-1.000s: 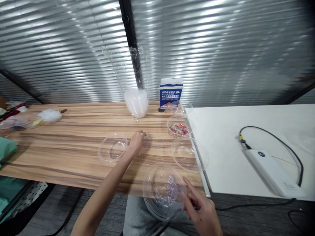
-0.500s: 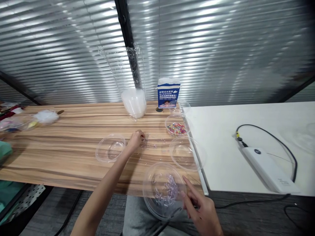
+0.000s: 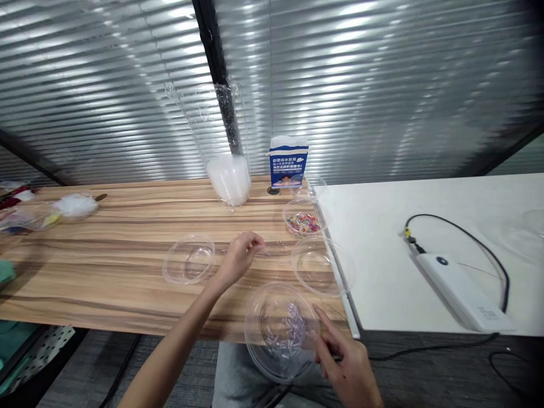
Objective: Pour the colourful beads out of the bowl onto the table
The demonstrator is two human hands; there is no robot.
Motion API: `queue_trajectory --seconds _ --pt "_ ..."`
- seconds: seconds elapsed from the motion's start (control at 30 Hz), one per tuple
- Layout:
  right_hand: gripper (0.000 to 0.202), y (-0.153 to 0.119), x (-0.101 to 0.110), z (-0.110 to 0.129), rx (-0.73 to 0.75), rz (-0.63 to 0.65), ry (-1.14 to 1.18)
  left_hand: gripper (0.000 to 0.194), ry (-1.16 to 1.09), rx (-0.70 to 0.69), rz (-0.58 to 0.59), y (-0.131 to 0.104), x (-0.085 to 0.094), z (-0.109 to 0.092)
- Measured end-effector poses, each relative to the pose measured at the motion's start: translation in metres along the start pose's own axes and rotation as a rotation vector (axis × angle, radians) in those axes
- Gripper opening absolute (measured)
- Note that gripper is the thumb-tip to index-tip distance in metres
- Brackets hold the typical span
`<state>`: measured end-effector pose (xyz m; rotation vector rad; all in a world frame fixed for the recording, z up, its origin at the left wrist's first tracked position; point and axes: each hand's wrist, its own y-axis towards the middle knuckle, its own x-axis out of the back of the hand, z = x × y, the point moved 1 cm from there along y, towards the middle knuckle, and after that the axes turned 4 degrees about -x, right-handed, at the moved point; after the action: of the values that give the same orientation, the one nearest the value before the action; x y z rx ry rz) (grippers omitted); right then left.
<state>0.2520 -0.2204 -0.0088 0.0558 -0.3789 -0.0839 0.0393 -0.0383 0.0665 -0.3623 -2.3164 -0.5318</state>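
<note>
My left hand (image 3: 245,250) is low over the wooden table, its fingertips pinched together beside a few small clear slivers (image 3: 266,254). Whether a sliver is between the fingertips is too small to see. With thumb and fingers my right hand (image 3: 345,354) grips the right rim of a clear plastic bowl (image 3: 255,335). That bowl juts over the table's front edge, above my lap, and holds many short, pale purple, see-through pieces (image 3: 293,328). A second clear bowl (image 3: 187,276) stands left of my left hand, and a third (image 3: 319,286) lies to the right.
A bowl of multicoloured bits (image 3: 304,224) stands further back, near a blue and white paper bag (image 3: 289,166). Stacked clear bowls in plastic wrap (image 3: 232,180) are at the back. A white power bank (image 3: 463,294) with a black cable lies on the white table (image 3: 374,255).
My left hand has moved a little to the right across the table, over the spot where loose slivers lay. My right hand keeps its grip on the bowl; the view has shifted slightly.
</note>
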Motion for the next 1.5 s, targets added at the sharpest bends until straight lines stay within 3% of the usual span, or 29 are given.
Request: queue_trajectory --seconds 0.1,0.13,0.2,0.3,0.33,0.43,0.6,0.87,1.17,1.5 --pt "0.05 0.002 0.0 0.003 0.0 0.015 -0.016 0.017 -0.188 -0.207 0.396 -0.02 0.008 -0.037" --pt "0.05 0.002 -0.001 0.004 -0.005 0.021 -0.016 0.019 -0.205 -0.227 0.454 -0.023 0.009 -0.04" --pt "0.05 0.003 -0.003 0.005 -0.019 0.017 -0.01 0.021 -0.161 -0.187 0.379 -0.02 0.005 -0.029" --pt "0.05 0.003 -0.004 0.006 -0.042 -0.012 -0.016 0.02 0.046 -0.017 0.057 -0.003 -0.007 0.013" --pt "0.05 0.003 -0.004 0.005 -0.045 -0.005 -0.022 0.02 0.138 0.045 0.021 0.004 -0.012 0.028" --pt "0.05 0.002 -0.001 0.003 -0.048 0.05 -0.031 0.021 0.288 0.162 -0.021 0.018 -0.022 0.063" --pt "0.049 0.002 0.002 0.006 -0.024 0.022 -0.026 0.023 0.317 0.202 -0.05 0.025 -0.026 0.091" --pt "0.048 0.004 0.003 0.018 0.06 -0.013 -0.052 0.017 0.228 0.138 -0.049 0.024 -0.026 0.108" --pt "0.05 -0.002 0.0 0.001 -0.036 0.053 -0.042 0.018 0.176 0.189 -0.086 0.021 -0.021 0.118" --pt "0.049 0.0 0.0 0.006 -0.086 0.057 -0.019 0.015 0.244 0.209 -0.078 0.019 -0.017 0.107"
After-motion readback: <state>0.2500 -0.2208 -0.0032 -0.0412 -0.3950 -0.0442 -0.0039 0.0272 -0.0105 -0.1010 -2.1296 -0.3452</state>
